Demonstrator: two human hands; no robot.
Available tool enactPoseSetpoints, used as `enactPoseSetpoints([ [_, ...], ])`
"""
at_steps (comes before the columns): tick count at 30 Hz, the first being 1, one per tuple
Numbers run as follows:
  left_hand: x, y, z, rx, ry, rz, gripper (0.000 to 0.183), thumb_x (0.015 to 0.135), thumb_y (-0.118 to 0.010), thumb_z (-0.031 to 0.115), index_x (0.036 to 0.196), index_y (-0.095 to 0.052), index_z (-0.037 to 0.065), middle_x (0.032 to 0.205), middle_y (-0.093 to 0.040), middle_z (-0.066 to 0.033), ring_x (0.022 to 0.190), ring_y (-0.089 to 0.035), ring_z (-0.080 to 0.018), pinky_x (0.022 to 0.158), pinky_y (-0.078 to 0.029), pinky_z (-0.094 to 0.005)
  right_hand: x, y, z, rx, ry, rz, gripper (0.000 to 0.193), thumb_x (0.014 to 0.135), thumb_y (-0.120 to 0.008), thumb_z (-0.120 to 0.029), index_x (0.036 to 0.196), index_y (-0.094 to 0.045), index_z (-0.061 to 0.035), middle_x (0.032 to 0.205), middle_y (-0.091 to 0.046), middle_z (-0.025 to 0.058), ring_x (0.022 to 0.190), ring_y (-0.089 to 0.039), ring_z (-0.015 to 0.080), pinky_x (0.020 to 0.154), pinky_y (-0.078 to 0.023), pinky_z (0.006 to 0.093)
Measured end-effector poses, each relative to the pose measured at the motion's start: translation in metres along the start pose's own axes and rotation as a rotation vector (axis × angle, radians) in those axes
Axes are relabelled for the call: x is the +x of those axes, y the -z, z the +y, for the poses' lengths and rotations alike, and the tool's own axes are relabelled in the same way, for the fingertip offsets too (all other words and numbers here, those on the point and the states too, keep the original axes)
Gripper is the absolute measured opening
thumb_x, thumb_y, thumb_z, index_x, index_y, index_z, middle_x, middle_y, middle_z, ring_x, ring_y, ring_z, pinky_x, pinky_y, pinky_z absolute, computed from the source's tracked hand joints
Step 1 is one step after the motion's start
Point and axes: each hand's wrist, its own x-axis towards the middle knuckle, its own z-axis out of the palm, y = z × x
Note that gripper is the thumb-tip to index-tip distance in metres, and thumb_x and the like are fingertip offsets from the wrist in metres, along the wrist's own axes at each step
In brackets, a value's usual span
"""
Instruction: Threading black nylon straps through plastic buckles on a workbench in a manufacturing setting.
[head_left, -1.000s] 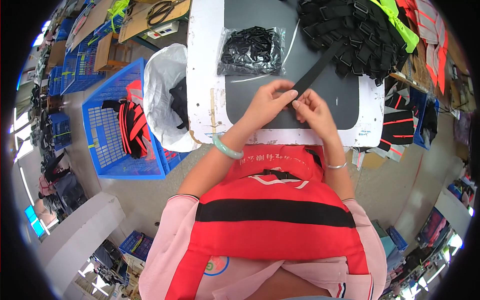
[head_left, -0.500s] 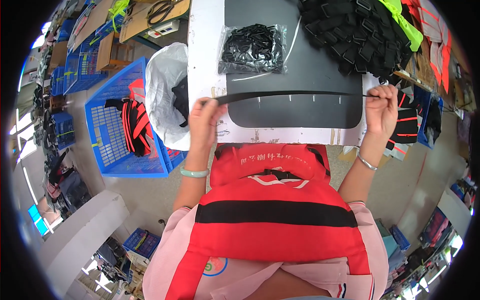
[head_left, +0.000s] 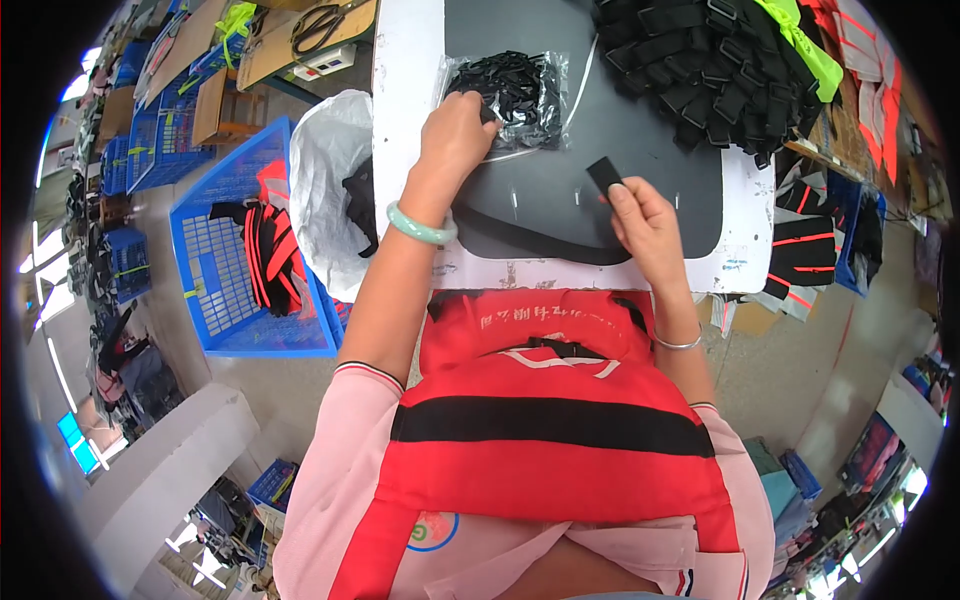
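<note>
My right hand [head_left: 645,218] pinches one end of a black webbing strap [head_left: 560,246], whose tip sticks up past the thumb. The rest of the strap sags in a curve over the dark mat and runs left behind my left wrist. At the clear plastic bag [head_left: 552,105] of small black plastic buckles [head_left: 508,85], my left hand [head_left: 460,138] has its fingers curled down over the near left side. Its fingertips are hidden, so what they grip does not show.
A pile of black straps with buckles [head_left: 715,75] covers the table's far right. The dark mat [head_left: 690,225] lies on a white tabletop [head_left: 745,230]. To the left stand a white sack [head_left: 330,190] and a blue crate [head_left: 265,345] holding black-and-orange pieces.
My hands held the strap stretched between them. My left hand has let go and moved up to the bag; my right hand has come inward with the strap, which now hangs slack.
</note>
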Motion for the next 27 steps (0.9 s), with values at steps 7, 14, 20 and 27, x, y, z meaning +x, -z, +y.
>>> enactPoseSetpoints([
  [7, 0.007, -0.019, 0.003, -0.094, -0.034, 0.050, 0.028, 0.074, -0.071, 0.022, 0.095, -0.063, 0.004, 0.093, -0.061, -0.0142, 0.086, -0.061, -0.0328, 0.075, -0.049, -0.0402, 0.005, -0.008, -0.003, -0.166, 0.056, -0.033, 0.024, 0.093, -0.056, -0.025, 0.088, -0.060, -0.0020, 0.060, -0.045, -0.0053, 0.055, -0.038, 0.0036, 0.049, -0.032, 0.0215],
  [14, 0.012, -0.016, 0.015, -0.232, -0.062, 0.128, 0.024, 0.074, -0.069, 0.017, 0.090, -0.061, 0.001, 0.089, -0.061, -0.0167, 0.084, -0.059, -0.0343, 0.074, -0.047, -0.0397, 0.006, -0.009, -0.006, -0.305, 0.098, 0.025, 0.023, 0.090, -0.058, -0.024, 0.091, -0.061, -0.0010, 0.061, -0.052, 0.0008, 0.054, -0.042, 0.0078, 0.051, -0.036, 0.0253],
  [20, 0.016, -0.014, 0.015, -0.178, -0.093, 0.041, 0.021, 0.076, -0.068, 0.016, 0.090, -0.061, 0.002, 0.082, -0.064, -0.0167, 0.079, -0.061, -0.0352, 0.072, -0.048, -0.0393, 0.003, -0.012, -0.002, -0.339, 0.115, 0.047, 0.022, 0.090, -0.058, -0.023, 0.091, -0.061, -0.0013, 0.058, -0.051, 0.0029, 0.053, -0.043, 0.0090, 0.051, -0.036, 0.0264],
  [27, -0.035, 0.007, 0.038, -1.215, 0.194, -0.032, 0.008, 0.085, -0.062, 0.005, 0.087, -0.056, 0.001, 0.080, -0.065, -0.0075, 0.071, -0.066, -0.0122, 0.052, -0.051, -0.0210, 0.019, -0.029, -0.014, -0.456, 0.183, 0.102, 0.023, 0.087, -0.060, -0.024, 0.088, -0.061, -0.0013, 0.055, -0.052, 0.0088, 0.047, -0.048, 0.0158, 0.049, -0.038, 0.0299],
])
